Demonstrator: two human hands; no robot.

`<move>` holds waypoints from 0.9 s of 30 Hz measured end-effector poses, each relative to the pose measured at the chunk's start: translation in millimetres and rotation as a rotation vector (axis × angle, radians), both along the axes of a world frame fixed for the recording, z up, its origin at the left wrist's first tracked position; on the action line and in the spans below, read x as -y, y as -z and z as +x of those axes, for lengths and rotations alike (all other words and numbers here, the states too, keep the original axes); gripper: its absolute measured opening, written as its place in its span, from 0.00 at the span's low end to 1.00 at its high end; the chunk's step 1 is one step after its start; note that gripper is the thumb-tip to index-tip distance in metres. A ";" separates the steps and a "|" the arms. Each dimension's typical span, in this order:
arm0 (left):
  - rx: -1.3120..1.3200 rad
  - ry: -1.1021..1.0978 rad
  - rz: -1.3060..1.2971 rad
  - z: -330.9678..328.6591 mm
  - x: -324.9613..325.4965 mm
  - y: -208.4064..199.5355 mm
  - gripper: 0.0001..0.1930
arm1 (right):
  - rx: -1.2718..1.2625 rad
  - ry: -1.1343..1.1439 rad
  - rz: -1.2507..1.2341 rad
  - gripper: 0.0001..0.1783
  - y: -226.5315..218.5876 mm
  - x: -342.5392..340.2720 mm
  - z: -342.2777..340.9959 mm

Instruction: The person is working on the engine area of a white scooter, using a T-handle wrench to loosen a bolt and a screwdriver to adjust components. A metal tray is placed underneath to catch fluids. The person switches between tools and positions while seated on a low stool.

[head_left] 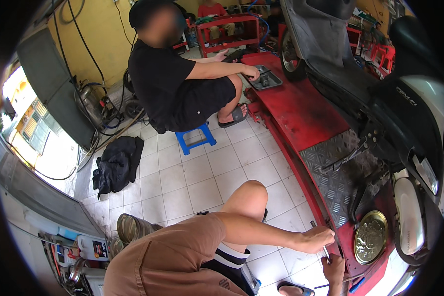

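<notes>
My left hand [316,240] is closed round a slim, silvery rod-shaped metal tool [326,253] beside the red edge of the lift platform. One end sticks out above that fist. Just below, my right hand [334,268] has its fingers closed on the tool's lower end. The tool's exact kind is hidden by my hands. Near my right wrist lies a tool with a blue handle [357,284] and, by it, a thin dark rod [329,284]. To the right, an embossed round gold-coloured tray [371,238] rests on the red platform [301,111].
A scooter [355,84] stands over the platform. Ahead, a person in black [165,84] sits on a blue stool [196,138], one hand at a grey tray [265,78] holding a dark part. Black cloth [117,165] lies on the tiles; bottles [91,246] stand lower left.
</notes>
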State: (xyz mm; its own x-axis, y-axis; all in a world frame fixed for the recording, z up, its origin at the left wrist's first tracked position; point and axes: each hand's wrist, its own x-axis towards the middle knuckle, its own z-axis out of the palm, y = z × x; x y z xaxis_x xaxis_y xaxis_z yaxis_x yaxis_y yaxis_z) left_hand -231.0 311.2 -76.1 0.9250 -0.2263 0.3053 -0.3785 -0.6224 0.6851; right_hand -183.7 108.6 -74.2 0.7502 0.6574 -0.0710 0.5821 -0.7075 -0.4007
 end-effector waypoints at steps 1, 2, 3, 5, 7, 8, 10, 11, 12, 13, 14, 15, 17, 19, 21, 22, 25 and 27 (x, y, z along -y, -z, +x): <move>0.012 0.006 0.016 1.3 0.0 2.0 0.10 | -0.021 0.002 0.018 0.14 -0.6 -0.7 -2.0; 0.025 0.013 0.032 2.1 0.0 3.9 0.11 | -0.022 -0.015 0.031 0.14 1.3 -0.3 -2.1; 0.036 0.007 0.054 2.3 -0.1 5.9 0.11 | -0.022 -0.031 0.043 0.14 4.2 0.7 -2.3; 0.057 0.000 0.096 1.6 -0.2 6.5 0.11 | -0.066 -0.033 0.040 0.14 5.4 1.7 -1.8; 0.021 0.003 0.099 1.1 -1.3 3.4 0.11 | -0.043 -0.054 0.068 0.14 7.0 2.3 -1.0; 0.003 0.007 0.100 1.0 -1.5 1.1 0.11 | -0.031 -0.063 0.081 0.14 7.5 2.9 -0.5; -0.002 0.031 0.084 2.0 -0.5 -0.1 0.10 | -0.013 -0.077 0.044 0.13 3.0 4.9 4.1; -0.004 0.042 0.076 2.3 -0.2 -0.4 0.10 | -0.004 -0.085 0.025 0.13 0.6 5.4 5.5; 0.001 0.047 0.085 2.1 0.2 -0.3 0.10 | -0.008 -0.068 0.045 0.13 -0.4 5.1 5.6; 0.008 0.056 0.094 2.3 1.0 -0.3 0.09 | -0.010 -0.048 0.067 0.12 -1.4 5.2 5.7; 0.015 0.065 0.104 2.2 1.6 -0.7 0.09 | -0.012 -0.028 0.088 0.12 -2.0 5.6 5.7; 0.017 0.070 0.133 1.8 2.2 -1.1 0.09 | -0.018 -0.039 0.144 0.12 11.0 12.7 11.9; 0.017 0.082 0.192 -1.0 2.8 -3.6 0.10 | -0.003 -0.045 0.178 0.11 16.4 15.5 13.1; -0.028 0.072 0.233 -2.8 2.5 -6.2 0.11 | -0.017 -0.040 0.179 0.11 16.0 15.8 12.6; -0.032 0.065 0.243 -2.5 2.0 -4.5 0.13 | -0.062 -0.021 0.148 0.10 10.0 12.9 10.5; -0.011 0.057 0.236 -3.8 1.2 -2.6 0.13 | -0.056 -0.033 0.153 0.10 10.1 12.6 9.8; -0.084 0.056 0.223 -3.5 0.2 -1.7 0.14 | -0.043 -0.047 0.166 0.10 11.2 11.7 7.3; -0.149 0.063 0.193 -3.4 0.0 -4.4 0.15 | -0.041 -0.031 0.176 0.10 9.0 9.4 4.1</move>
State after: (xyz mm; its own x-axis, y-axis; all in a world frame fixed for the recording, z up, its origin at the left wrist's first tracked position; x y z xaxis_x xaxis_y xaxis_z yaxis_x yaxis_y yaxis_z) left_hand -234.4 311.3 -71.7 0.9388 -0.3256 0.1120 -0.3241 -0.7257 0.6069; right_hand -179.6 99.2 -83.2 0.7284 0.6850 0.0169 0.5830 -0.6065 -0.5406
